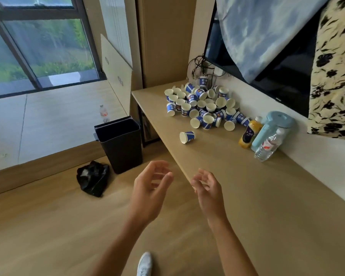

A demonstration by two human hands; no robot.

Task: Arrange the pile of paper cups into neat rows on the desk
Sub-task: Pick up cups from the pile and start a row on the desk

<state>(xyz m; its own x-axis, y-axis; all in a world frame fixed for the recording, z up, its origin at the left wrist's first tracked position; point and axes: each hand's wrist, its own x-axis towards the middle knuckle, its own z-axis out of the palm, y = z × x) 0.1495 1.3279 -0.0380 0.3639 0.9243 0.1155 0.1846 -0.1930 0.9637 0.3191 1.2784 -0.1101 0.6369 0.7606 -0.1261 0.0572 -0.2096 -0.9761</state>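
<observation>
A jumbled pile of blue-and-white paper cups [204,105] lies at the far end of the light wooden desk [237,176], against the wall. Most cups lie on their sides or lean on one another. One cup [187,137] lies on its side apart from the pile, nearer to me. My left hand [150,188] hovers in the air off the desk's front edge, fingers loosely curled and holding nothing. My right hand [206,188] hovers over the desk's near edge, also relaxed and holding nothing. Both hands are well short of the cups.
An orange juice bottle [249,134], a pale blue kettle [273,126] and a water bottle [269,145] stand by the wall right of the pile. A television [277,76] hangs above. On the floor stand a black bin [120,144] and a black bag [93,178].
</observation>
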